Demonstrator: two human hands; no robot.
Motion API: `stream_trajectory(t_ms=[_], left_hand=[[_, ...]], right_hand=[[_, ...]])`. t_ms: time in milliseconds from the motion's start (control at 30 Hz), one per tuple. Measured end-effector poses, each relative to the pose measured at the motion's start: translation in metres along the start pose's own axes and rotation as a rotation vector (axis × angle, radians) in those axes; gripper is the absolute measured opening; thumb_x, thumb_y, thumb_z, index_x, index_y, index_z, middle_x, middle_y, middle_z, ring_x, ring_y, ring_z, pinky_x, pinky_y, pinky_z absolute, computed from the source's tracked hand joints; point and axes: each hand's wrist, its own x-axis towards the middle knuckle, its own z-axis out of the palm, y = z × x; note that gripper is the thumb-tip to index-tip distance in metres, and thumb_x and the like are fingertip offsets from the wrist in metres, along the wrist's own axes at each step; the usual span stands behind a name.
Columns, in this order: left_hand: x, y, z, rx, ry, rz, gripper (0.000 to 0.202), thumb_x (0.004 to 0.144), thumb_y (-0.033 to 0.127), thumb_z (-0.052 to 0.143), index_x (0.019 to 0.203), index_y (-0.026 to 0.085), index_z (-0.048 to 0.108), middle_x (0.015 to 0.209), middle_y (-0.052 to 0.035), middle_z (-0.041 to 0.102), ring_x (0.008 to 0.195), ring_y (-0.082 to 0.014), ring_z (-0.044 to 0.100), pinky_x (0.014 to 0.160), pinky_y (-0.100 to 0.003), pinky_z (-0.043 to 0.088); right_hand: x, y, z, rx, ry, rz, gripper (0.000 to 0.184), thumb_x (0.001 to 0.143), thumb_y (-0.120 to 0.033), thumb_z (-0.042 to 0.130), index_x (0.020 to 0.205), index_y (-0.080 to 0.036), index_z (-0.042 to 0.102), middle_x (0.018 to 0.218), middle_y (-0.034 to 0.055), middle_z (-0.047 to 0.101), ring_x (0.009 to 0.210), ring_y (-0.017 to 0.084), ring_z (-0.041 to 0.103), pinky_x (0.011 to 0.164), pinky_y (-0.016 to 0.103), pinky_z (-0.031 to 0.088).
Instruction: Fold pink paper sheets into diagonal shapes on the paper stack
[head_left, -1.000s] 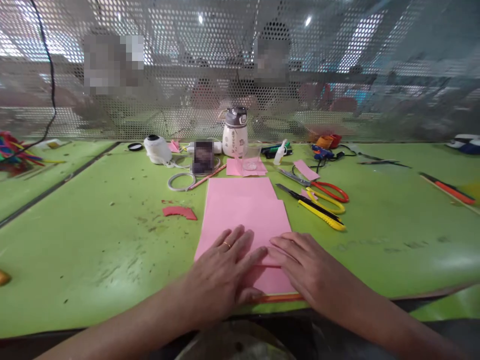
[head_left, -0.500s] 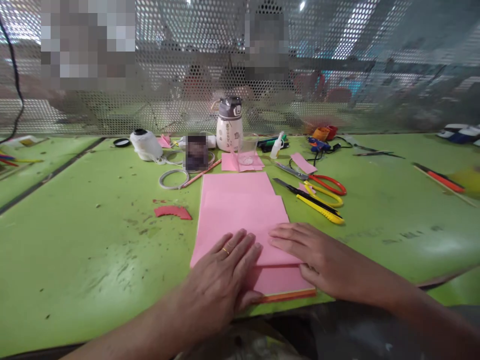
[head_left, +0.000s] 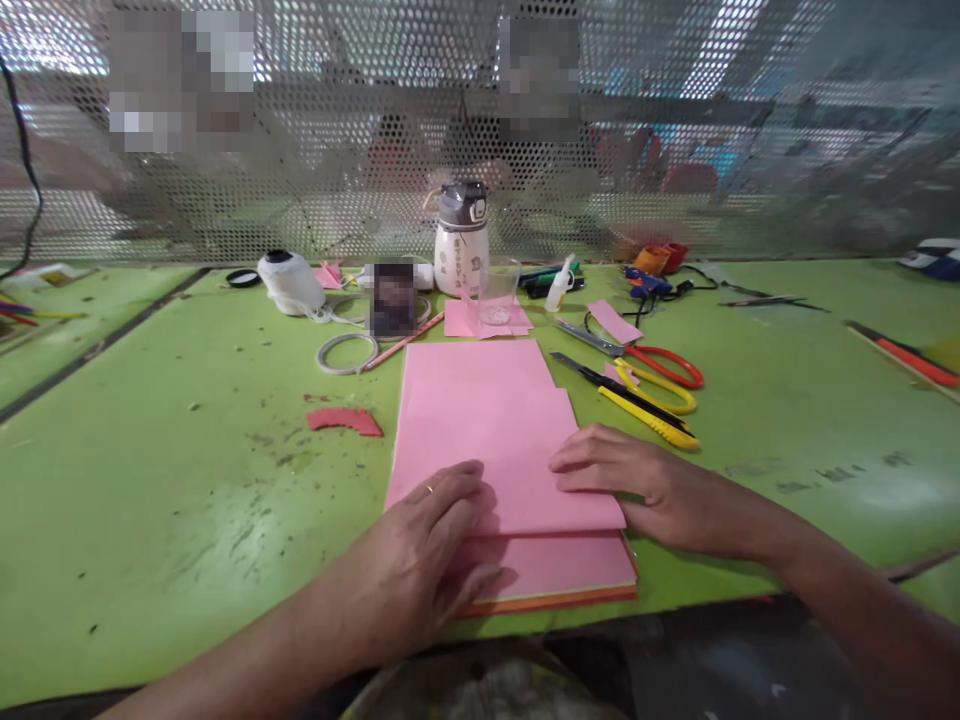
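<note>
A stack of pink paper sheets (head_left: 487, 420) lies on the green table (head_left: 172, 480) in front of me, with orange sheets showing at its near edge. My left hand (head_left: 427, 545) rests on the stack's near left part, fingers curled and pinching the top sheet's edge. My right hand (head_left: 637, 480) lies on the right side of the top sheet, fingers flat and together, pressing it down. The top sheet (head_left: 547, 500) sits skewed to the right over the stack.
Right of the stack lie a yellow utility knife (head_left: 637, 410) and red and yellow scissors (head_left: 660, 375). Behind it stand a white bottle (head_left: 460, 245), a clear cup (head_left: 497, 295), a glue bottle (head_left: 559, 285) and a tape roll (head_left: 289, 282). A red scrap (head_left: 345, 420) lies left. A perforated screen (head_left: 675, 150) closes the back.
The top pink sheet has slid to the right over the stack. My right hand moved right and farther from me with it. My left hand's fingers went from flat to curled.
</note>
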Motion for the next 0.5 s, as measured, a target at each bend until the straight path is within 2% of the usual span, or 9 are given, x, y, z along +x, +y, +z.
stream_trajectory(t_ms=[100, 200, 367, 500], left_hand=[[0.001, 0.001, -0.005, -0.007, -0.037, 0.062, 0.030, 0.098, 0.026, 0.056, 0.126, 0.014, 0.052, 0.132, -0.0172, 0.060, 0.139, -0.0277, 0.047, 0.111, -0.045, 0.050], [0.004, 0.001, -0.007, 0.004, -0.073, 0.096, 0.026, 0.098, 0.023, 0.055, 0.123, 0.016, 0.056, 0.133, -0.0163, 0.061, 0.140, -0.0295, 0.046, 0.112, -0.050, 0.048], [0.001, -0.003, 0.002, 0.065, 0.032, 0.128, 0.033, 0.097, 0.017, 0.056, 0.129, 0.008, 0.052, 0.127, -0.0179, 0.066, 0.133, -0.0272, 0.054, 0.112, -0.047, 0.048], [-0.005, -0.003, 0.003, 0.214, -0.039, 0.216, 0.038, 0.097, 0.012, 0.050, 0.134, 0.003, 0.051, 0.134, -0.0207, 0.063, 0.138, -0.0321, 0.049, 0.113, -0.051, 0.046]], right_hand=[[-0.007, 0.000, 0.000, -0.010, -0.026, 0.008, 0.028, 0.099, -0.023, 0.058, 0.125, -0.019, 0.068, 0.124, 0.0121, 0.069, 0.126, 0.022, 0.057, 0.108, 0.041, 0.047], [-0.015, 0.000, 0.001, -0.048, -0.044, 0.016, 0.032, 0.100, -0.025, 0.056, 0.130, -0.021, 0.065, 0.132, 0.0125, 0.066, 0.131, 0.022, 0.053, 0.112, 0.044, 0.043], [-0.021, 0.000, 0.008, -0.098, -0.032, 0.044, 0.033, 0.099, -0.020, 0.054, 0.130, -0.025, 0.066, 0.140, 0.0113, 0.061, 0.135, 0.024, 0.051, 0.113, 0.049, 0.042], [-0.024, -0.008, 0.008, -0.146, -0.055, 0.089, 0.040, 0.095, -0.016, 0.056, 0.132, -0.025, 0.063, 0.146, 0.0104, 0.057, 0.140, 0.025, 0.047, 0.114, 0.049, 0.042]])
